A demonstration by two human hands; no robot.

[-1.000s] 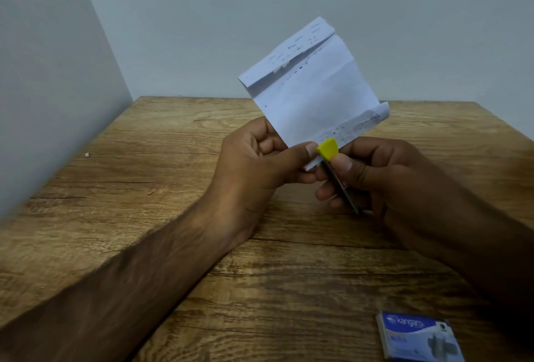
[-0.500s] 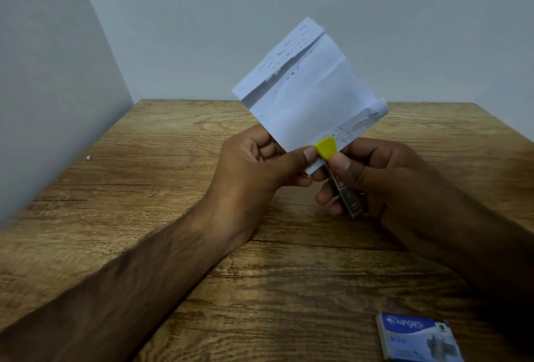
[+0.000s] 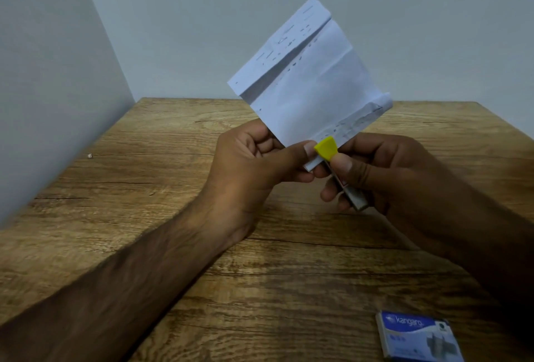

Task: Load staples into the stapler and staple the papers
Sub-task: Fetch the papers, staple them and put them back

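I hold a folded stack of white papers [image 3: 310, 84] upright above the table. My left hand [image 3: 254, 159] pinches their lower corner between thumb and fingers. My right hand [image 3: 384, 171] grips a small metal stapler [image 3: 349, 191] with a yellow tip [image 3: 326, 148]. The yellow tip sits over the papers' lower corner, right beside my left thumb. Most of the stapler's body is hidden inside my right hand. A blue staple box [image 3: 419, 338] lies on the table at the near right.
The wooden table [image 3: 161, 159] stands in a corner, with a wall along its left side and another behind it. A tiny white speck [image 3: 90, 155] lies near the left wall.
The papers have tilted slightly to the left and the stapler's rear end has swung outward, showing more of its metal body. Both hands stay in the same place.
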